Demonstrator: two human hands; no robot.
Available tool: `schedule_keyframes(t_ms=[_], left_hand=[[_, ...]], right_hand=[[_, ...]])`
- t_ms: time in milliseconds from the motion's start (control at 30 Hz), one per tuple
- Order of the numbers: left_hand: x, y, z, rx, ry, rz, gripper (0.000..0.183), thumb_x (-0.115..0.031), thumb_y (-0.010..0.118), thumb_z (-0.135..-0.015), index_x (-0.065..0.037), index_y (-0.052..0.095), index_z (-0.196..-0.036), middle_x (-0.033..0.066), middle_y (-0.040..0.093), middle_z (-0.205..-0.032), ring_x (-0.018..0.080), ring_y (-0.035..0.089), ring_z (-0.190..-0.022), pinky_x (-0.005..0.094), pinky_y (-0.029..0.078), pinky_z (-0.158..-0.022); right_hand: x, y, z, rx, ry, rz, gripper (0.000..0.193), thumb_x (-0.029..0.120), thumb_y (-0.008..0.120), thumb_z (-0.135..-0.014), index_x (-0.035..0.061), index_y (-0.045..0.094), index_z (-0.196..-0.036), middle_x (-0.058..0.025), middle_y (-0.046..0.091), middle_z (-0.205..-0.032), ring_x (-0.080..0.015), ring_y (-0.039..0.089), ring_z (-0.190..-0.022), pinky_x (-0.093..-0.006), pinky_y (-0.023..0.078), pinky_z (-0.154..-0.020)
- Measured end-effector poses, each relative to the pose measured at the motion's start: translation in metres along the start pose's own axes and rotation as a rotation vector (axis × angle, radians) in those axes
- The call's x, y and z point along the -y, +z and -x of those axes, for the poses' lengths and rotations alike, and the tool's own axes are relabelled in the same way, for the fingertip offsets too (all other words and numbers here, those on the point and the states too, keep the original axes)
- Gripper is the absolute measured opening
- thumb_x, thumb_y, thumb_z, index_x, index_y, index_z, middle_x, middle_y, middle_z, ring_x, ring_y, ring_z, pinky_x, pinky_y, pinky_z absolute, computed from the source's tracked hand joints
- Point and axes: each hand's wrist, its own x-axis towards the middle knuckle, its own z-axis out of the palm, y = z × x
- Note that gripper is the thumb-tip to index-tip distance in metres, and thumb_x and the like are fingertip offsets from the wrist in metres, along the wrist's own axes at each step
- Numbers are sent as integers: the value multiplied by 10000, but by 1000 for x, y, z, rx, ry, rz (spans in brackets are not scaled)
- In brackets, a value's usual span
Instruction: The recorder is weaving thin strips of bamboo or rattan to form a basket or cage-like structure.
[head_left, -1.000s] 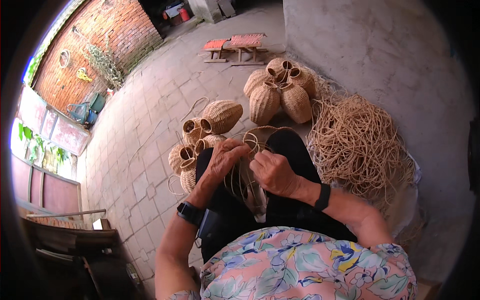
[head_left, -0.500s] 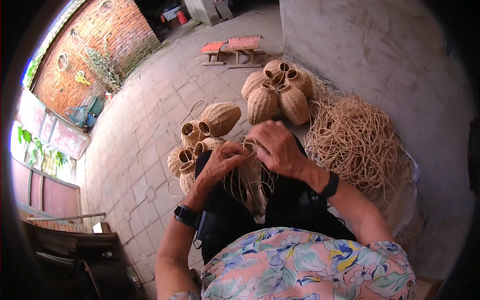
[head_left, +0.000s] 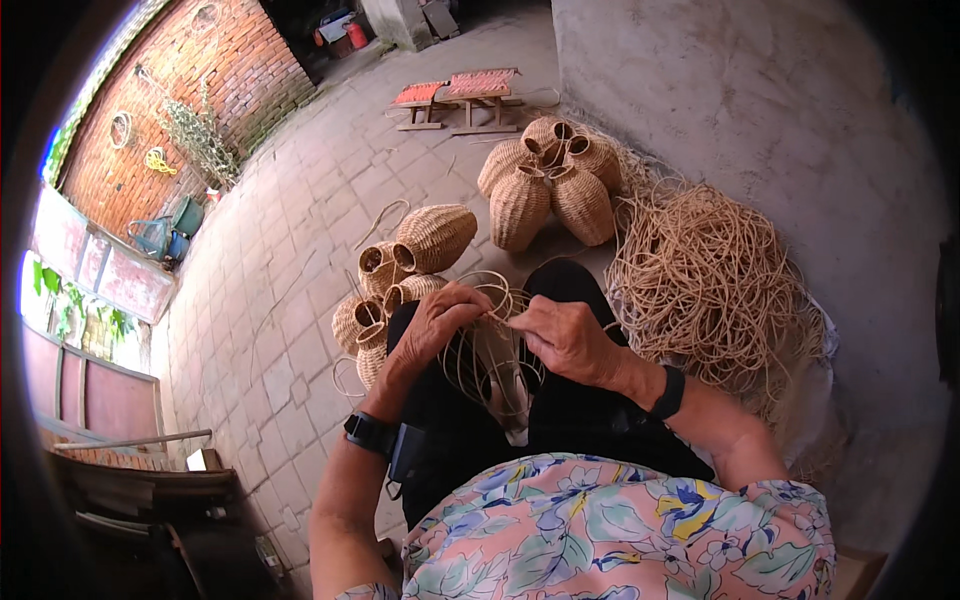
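A strand [head_left: 500, 318] is being pinched between thumb and forefinger of the right hand [head_left: 572, 342], and the fingertips of the left hand [head_left: 447, 322] are pressed together on it at the top of the cane loops [head_left: 505, 297]. The loops are held between the knees, an open cage. And the change: half a second ago the right hand was lifted farther out over them; now it's been drawn back and lowered, while the left has barely been shifted. Both wrists are angled inward, knuckles up, forearms brought in from either side. Beyond the left knee, a cluster of baskets [head_left: 415, 288] is set on the floor [head_left: 300, 330], mouths dark, contents not made out. Farther out, more baskets [head_left: 582, 205] are grouped, mouths together, beside a cane heap [head_left: 700, 285] piled along the floor's right edge.
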Motion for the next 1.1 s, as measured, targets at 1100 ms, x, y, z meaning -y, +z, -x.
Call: schedule_keyframes(t_ms=[1100], left_hand=[[-7, 28, -3, -265, -325, -140, 127, -134, 721, -775, -26, 656, -790, 47, 627, -800, 173, 585, -818, 320, 479, -757]], right_hand=[[-26, 16, -18, -269, -58, 268, 200, 13, 692, -797, 62, 503, -837, -111, 554, -761, -300, 631, -668, -388, 515, -558]])
